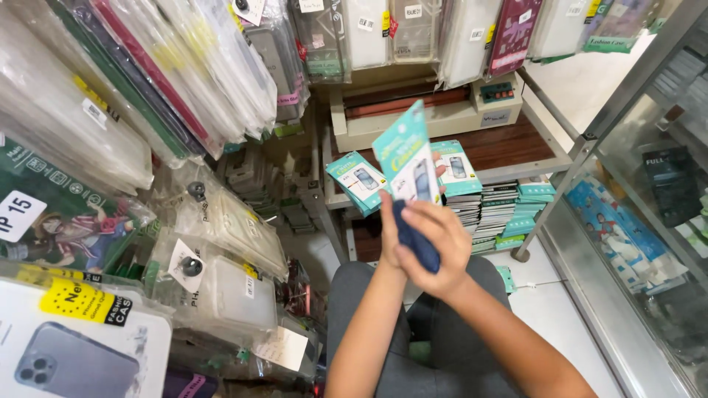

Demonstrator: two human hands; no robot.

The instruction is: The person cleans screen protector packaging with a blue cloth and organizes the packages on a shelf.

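In the middle of the view my left hand [389, 234] holds up a teal and white flat packet [408, 153] picturing a phone. My right hand [436, 247] is closed around a dark blue cloth [417, 237] pressed against the packet's lower edge. Both hands meet over my grey-trousered lap [354, 295]. Behind them, two more teal packets [359, 180] lie on top of stacks on a low wooden shelf [509, 147].
Clear-bagged phone cases [221, 221] hang and pile up at the left and along the top. A beige laminator [435, 110] sits on the shelf. Stacked teal packets [509, 214] fill the shelf's lower level. A glass display case [641, 221] stands at right.
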